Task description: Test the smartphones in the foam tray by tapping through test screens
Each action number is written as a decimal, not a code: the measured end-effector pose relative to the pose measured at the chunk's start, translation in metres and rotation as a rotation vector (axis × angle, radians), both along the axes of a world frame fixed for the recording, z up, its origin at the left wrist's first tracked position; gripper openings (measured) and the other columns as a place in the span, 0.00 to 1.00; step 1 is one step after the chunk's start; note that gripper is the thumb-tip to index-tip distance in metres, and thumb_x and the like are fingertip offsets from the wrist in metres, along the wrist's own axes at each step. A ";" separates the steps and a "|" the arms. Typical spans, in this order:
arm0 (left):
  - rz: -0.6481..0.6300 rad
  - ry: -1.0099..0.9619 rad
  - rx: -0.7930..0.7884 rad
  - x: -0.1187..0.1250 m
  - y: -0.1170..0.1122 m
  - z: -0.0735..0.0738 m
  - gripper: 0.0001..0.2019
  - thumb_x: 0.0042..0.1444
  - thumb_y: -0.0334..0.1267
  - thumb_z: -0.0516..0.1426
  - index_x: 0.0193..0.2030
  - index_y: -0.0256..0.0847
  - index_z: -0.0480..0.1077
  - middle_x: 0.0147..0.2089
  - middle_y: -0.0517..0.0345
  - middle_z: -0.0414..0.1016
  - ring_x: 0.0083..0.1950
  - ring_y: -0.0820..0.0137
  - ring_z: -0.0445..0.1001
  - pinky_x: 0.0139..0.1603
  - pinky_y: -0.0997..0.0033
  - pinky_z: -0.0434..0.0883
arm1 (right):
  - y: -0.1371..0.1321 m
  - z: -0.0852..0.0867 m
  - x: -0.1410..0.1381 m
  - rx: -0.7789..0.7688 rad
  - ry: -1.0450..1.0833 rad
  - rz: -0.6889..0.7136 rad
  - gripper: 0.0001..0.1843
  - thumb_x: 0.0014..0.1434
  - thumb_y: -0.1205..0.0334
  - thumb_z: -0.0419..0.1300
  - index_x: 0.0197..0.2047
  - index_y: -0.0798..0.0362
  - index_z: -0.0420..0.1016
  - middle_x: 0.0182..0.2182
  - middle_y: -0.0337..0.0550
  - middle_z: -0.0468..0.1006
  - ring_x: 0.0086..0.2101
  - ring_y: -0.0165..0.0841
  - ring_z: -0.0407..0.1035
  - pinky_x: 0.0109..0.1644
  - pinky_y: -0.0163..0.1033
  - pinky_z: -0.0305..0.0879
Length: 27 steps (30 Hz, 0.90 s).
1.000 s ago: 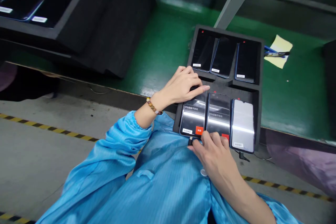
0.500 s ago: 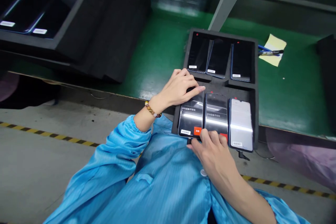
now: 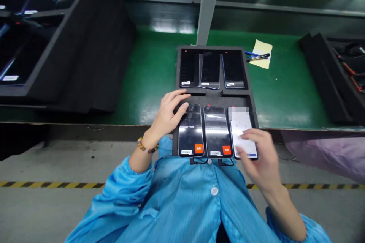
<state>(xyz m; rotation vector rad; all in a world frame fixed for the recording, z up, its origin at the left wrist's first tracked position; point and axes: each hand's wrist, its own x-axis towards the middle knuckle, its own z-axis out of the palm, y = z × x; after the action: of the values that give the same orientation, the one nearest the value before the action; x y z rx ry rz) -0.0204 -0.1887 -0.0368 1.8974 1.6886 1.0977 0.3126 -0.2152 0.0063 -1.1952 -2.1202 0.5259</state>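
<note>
A black foam tray (image 3: 253, 112) holds phones in two rows and overhangs the bench's front edge. My left hand (image 3: 169, 115) lies open at its left side, fingers stretched over the top of the front left phone (image 3: 190, 136). That phone and the front middle phone (image 3: 216, 131) show dark screens with an orange-red box at the lower right. Over the lit white screen of the front right phone (image 3: 242, 125), my right hand (image 3: 264, 157) is open, thumb and fingers apart; contact is unclear. Black plugs (image 3: 195, 161) with short cables show below the left and middle phones.
Stacked black foam trays (image 3: 94, 45) with phones stand at the left. More black trays (image 3: 322, 83) are at the right. Pens (image 3: 258, 57) lie on a yellow note (image 3: 261, 62) on the green bench (image 3: 291, 95). A grey post (image 3: 209, 7) rises behind the tray.
My right hand has moved from the lower edge of the left and middle phones to the right phone. The right phone's white screen now shows different content. The view has shifted.
</note>
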 end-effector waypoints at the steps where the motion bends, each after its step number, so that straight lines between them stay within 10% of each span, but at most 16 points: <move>1: 0.086 -0.035 0.000 0.003 -0.008 -0.003 0.21 0.76 0.53 0.54 0.68 0.48 0.74 0.75 0.47 0.70 0.76 0.54 0.66 0.77 0.45 0.62 | 0.006 -0.007 0.018 -0.042 0.040 -0.143 0.14 0.74 0.52 0.62 0.57 0.48 0.75 0.53 0.52 0.78 0.56 0.45 0.73 0.62 0.56 0.70; 3: 0.214 -0.136 -0.038 0.010 -0.023 -0.007 0.25 0.76 0.55 0.55 0.73 0.49 0.69 0.76 0.46 0.68 0.78 0.54 0.65 0.79 0.45 0.62 | 0.014 -0.022 0.047 -0.219 0.148 -0.339 0.20 0.75 0.49 0.60 0.64 0.46 0.74 0.60 0.53 0.78 0.60 0.46 0.74 0.66 0.59 0.70; 8: 0.229 -0.202 -0.107 0.030 -0.033 -0.012 0.30 0.77 0.58 0.51 0.79 0.51 0.61 0.82 0.48 0.61 0.84 0.53 0.57 0.84 0.41 0.53 | 0.012 -0.048 0.069 -0.615 0.314 -0.202 0.41 0.69 0.47 0.68 0.79 0.43 0.59 0.74 0.55 0.68 0.69 0.45 0.69 0.74 0.56 0.68; 15: 0.255 -0.161 -0.083 0.035 -0.022 -0.010 0.30 0.76 0.59 0.50 0.79 0.51 0.61 0.81 0.48 0.61 0.84 0.53 0.56 0.84 0.41 0.52 | 0.007 -0.047 0.085 -0.611 0.172 -0.044 0.50 0.68 0.48 0.69 0.84 0.38 0.47 0.79 0.51 0.55 0.77 0.49 0.54 0.79 0.61 0.59; 27: 0.246 -0.377 -0.124 0.026 -0.027 -0.008 0.27 0.76 0.57 0.53 0.76 0.52 0.65 0.79 0.51 0.65 0.81 0.55 0.63 0.83 0.47 0.60 | 0.014 -0.036 0.077 -0.458 0.114 -0.060 0.37 0.71 0.51 0.64 0.79 0.36 0.60 0.74 0.51 0.62 0.75 0.53 0.57 0.78 0.69 0.57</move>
<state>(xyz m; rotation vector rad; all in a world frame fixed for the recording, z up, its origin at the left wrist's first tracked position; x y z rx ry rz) 0.0059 -0.2153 -0.0452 1.3316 1.7488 1.3116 0.3892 -0.2010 -0.0294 -1.4285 -1.9156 1.0663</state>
